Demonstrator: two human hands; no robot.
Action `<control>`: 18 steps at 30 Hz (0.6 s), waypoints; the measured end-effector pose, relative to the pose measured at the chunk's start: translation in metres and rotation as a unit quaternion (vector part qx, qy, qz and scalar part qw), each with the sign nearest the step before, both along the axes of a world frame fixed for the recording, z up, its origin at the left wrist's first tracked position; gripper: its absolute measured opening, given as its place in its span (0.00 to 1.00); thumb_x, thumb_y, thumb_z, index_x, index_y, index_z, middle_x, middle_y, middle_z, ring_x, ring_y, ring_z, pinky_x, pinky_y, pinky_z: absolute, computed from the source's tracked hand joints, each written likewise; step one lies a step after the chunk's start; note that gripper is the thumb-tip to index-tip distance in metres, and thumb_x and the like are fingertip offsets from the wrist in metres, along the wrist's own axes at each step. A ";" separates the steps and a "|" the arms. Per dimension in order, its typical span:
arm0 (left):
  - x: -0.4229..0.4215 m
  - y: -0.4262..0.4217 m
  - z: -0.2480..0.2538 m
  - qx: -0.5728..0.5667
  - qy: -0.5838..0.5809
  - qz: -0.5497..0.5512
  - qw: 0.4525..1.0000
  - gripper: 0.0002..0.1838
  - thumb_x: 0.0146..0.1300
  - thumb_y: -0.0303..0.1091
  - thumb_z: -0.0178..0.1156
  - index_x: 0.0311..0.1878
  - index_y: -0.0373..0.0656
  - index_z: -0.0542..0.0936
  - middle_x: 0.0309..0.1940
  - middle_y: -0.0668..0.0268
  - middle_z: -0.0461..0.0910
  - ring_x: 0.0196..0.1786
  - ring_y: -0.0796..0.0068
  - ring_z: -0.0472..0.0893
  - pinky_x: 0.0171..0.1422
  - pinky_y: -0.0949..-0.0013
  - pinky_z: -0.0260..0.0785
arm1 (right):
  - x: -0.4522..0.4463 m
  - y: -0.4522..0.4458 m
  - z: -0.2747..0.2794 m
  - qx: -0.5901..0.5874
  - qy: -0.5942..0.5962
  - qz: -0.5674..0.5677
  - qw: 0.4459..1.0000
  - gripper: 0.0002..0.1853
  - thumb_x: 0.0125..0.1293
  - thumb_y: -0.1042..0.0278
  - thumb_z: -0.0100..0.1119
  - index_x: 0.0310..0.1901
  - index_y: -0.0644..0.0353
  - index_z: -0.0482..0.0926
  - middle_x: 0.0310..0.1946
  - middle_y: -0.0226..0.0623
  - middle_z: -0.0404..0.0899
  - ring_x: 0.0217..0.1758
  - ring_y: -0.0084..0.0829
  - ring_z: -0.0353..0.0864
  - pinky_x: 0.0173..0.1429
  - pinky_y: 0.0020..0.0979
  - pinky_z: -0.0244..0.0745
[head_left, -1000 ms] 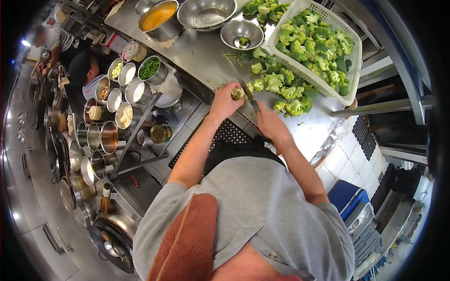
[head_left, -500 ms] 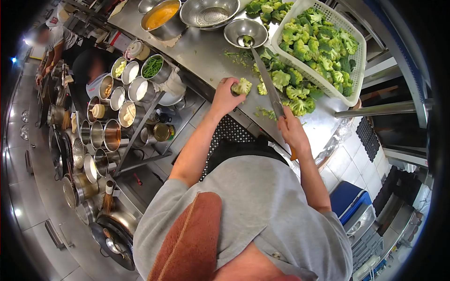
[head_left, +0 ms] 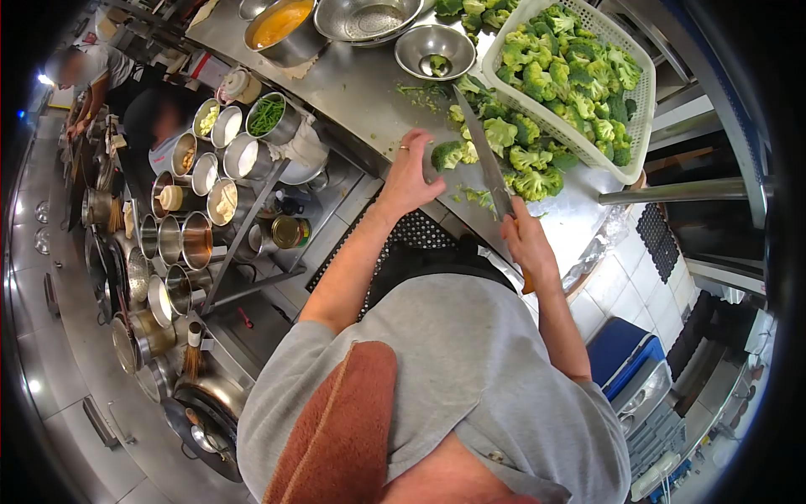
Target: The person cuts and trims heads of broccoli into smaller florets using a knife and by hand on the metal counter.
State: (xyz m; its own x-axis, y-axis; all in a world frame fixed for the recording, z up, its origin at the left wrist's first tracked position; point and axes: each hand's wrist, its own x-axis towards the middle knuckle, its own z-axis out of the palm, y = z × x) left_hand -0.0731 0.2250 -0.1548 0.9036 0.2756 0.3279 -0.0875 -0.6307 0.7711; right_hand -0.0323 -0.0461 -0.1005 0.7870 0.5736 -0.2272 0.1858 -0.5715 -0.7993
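Note:
My left hand (head_left: 409, 178) is over the front edge of the steel counter, its thumb and fingers apart. Just beyond the fingertips sits a broccoli floret (head_left: 448, 154); whether a finger touches it, I cannot tell. In my right hand (head_left: 529, 238) is a long kitchen knife (head_left: 485, 156) with an orange handle, its blade slanting away to the upper left over the counter. Loose broccoli florets (head_left: 531, 160) lie right of and under the blade. Close to the knife tip stands a small steel bowl (head_left: 435, 52) with a green piece inside.
A white plastic basket (head_left: 561, 134) full of broccoli stands at the back right. Further left are a perforated steel bowl (head_left: 369, 18) and a pot of orange liquid (head_left: 282, 27). Several ingredient containers (head_left: 243, 157) fill a rack on the left. Two people work beyond it.
My left hand has opened from around the broccoli floret, which now sits further right, beyond the fingertips. My right hand keeps the knife in nearly the same place.

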 end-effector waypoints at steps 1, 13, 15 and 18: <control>0.003 -0.004 0.005 0.045 -0.012 -0.016 0.999 0.29 0.51 0.26 0.71 0.58 0.41 0.74 0.64 0.49 0.67 0.63 0.51 0.73 0.61 0.61 0.74 | 0.000 0.000 0.000 -0.001 0.007 -0.002 1.000 0.16 0.73 0.71 0.51 0.60 0.62 0.67 0.28 0.63 0.79 0.36 0.66 0.79 0.40 0.56 0.69; 0.017 0.026 -0.015 -0.098 0.036 0.013 0.994 0.15 0.62 0.32 0.69 0.51 0.39 0.82 0.50 0.59 0.80 0.39 0.73 0.82 0.45 0.71 0.77 | 0.004 0.040 0.007 0.020 -0.049 0.026 0.998 0.15 0.72 0.72 0.50 0.59 0.61 0.68 0.29 0.64 0.79 0.36 0.66 0.79 0.41 0.58 0.69; 0.018 0.018 -0.009 -0.123 0.023 0.006 0.992 0.16 0.61 0.32 0.69 0.51 0.39 0.81 0.52 0.58 0.78 0.40 0.71 0.82 0.45 0.69 0.77 | 0.007 0.047 0.007 0.020 -0.075 0.038 0.996 0.16 0.72 0.72 0.49 0.59 0.61 0.68 0.29 0.64 0.79 0.36 0.66 0.79 0.41 0.59 0.69; 0.020 0.015 -0.002 -0.133 0.042 0.003 0.990 0.19 0.59 0.30 0.70 0.52 0.38 0.79 0.53 0.57 0.76 0.47 0.67 0.82 0.47 0.69 0.80 | 0.010 0.055 0.010 -0.008 -0.069 0.054 0.996 0.15 0.73 0.71 0.49 0.58 0.61 0.69 0.30 0.63 0.79 0.38 0.66 0.79 0.42 0.57 0.70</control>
State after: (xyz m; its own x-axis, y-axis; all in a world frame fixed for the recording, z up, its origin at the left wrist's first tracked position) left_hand -0.0536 0.2396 -0.1570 0.9224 0.3483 0.1671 -0.0125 -0.4055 0.9140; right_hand -0.0223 0.0086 -0.0907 0.7448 0.6541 -0.1320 0.3540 -0.5551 -0.7527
